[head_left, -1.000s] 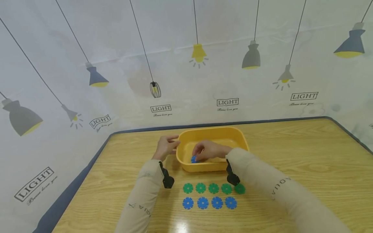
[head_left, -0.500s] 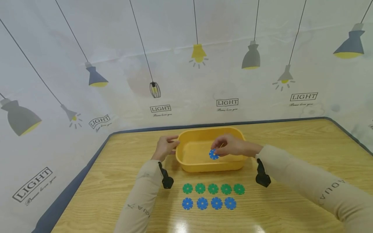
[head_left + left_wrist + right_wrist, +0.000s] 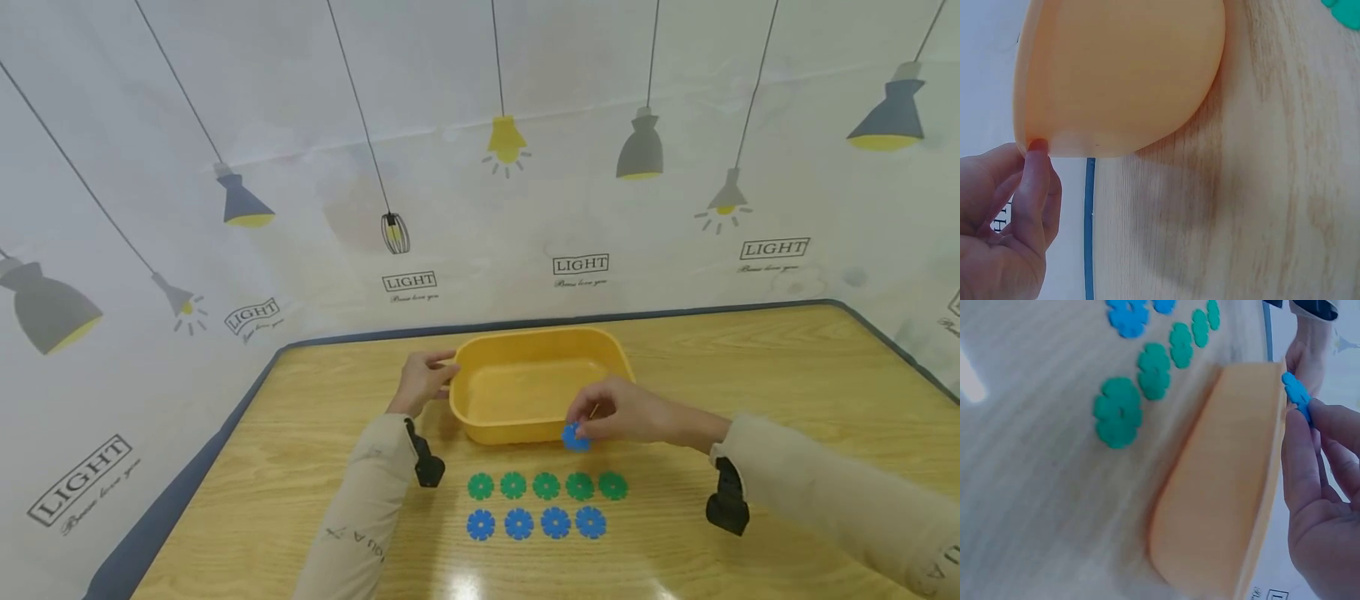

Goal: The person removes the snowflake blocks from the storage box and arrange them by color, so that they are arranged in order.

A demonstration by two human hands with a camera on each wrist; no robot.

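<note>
My right hand [image 3: 626,410] pinches a blue notched disc [image 3: 576,437] between thumb and fingers, just over the near rim of a yellow plastic basin [image 3: 517,432]. In the right wrist view the blue disc [image 3: 1297,395] is seen nearly edge-on at the fingertips. My left hand [image 3: 422,382] pinches the basin's left rim; the left wrist view has the thumb on the basin wall [image 3: 1129,75]. On the table in front of the basin lie a row of several green notched discs [image 3: 547,486] and, nearer, a row of several blue notched discs [image 3: 556,522].
The wooden table [image 3: 765,400] has a dark blue edge strip [image 3: 720,312] at the back. Behind it hangs a white wall cover [image 3: 450,167] printed with lamps. A dark wrist camera [image 3: 727,500] hangs under the right sleeve, low beside the disc rows.
My right hand has lifted the blue disc from inside the basin and carried it right and toward me, to the near rim. My left hand stays at the basin's left rim.
</note>
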